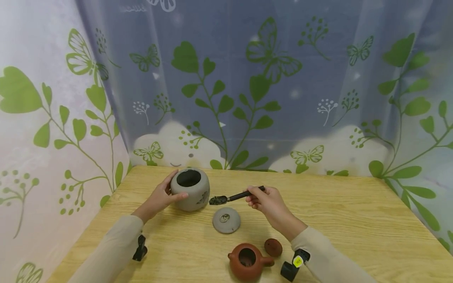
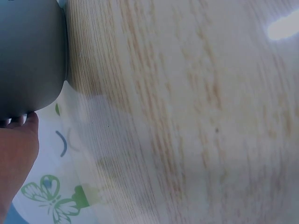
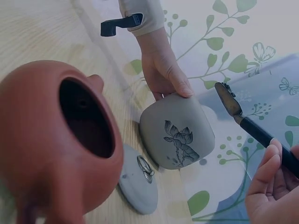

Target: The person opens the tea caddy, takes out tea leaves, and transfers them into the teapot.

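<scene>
My left hand (image 1: pixel 162 199) grips a grey tea jar (image 1: pixel 191 201) from its left side, thumb across the front and fingers behind. The jar's mouth is uncovered and tilted a little towards me; a dark lotus drawing (image 3: pixel 181 142) marks its wall. Between thumb and fingers, my right hand (image 1: pixel 267 204) holds a tea scoop (image 1: pixel 240 195) by its black handle. Dark tea leaves (image 1: pixel 216 200) lie in the scoop's bowl, which is level in the air just right of the jar. Below the scoop, the grey jar lid (image 1: pixel 226 226) with its metal ring rests on the table.
A reddish-brown clay teapot (image 1: pixel 244 272) stands uncovered at the table's near side, with some dark bits inside. Its small round lid (image 1: pixel 273 248) lies beside it, close to my right forearm. A patterned curtain (image 1: pixel 226 90) borders the wooden table (image 1: pixel 336 220) at the back.
</scene>
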Demonstrator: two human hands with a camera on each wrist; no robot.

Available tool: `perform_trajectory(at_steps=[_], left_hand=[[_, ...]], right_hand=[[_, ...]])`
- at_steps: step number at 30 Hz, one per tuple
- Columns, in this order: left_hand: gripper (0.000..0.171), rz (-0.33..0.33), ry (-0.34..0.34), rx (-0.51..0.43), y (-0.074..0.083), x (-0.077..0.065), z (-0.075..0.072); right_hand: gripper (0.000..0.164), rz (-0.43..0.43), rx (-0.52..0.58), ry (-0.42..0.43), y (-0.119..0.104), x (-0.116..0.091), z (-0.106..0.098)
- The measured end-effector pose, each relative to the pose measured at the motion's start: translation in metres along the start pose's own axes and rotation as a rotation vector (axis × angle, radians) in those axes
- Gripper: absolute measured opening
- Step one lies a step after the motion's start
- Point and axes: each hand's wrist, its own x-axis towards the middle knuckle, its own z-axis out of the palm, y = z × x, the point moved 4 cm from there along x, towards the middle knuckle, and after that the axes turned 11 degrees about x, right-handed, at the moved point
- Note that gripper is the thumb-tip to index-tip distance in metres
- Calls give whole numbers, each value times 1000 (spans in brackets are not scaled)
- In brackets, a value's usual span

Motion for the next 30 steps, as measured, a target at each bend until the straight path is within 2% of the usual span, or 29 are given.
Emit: perform_trajectory(at_steps=[7, 14, 22, 30], left_hand=[[95, -3, 3, -3, 0, 0, 1], [95, -2, 10, 1, 1, -1, 1], [95, -3, 8, -9, -1, 0, 0], [95, -11, 5, -7, -2, 0, 0]], right_hand=[[33, 27, 23, -24, -4, -17, -21], [36, 65, -16, -42, -6, -33, -44], [33, 113, -62, -150, 4, -48, -68], [28, 144, -99, -235, 17, -57, -81]])
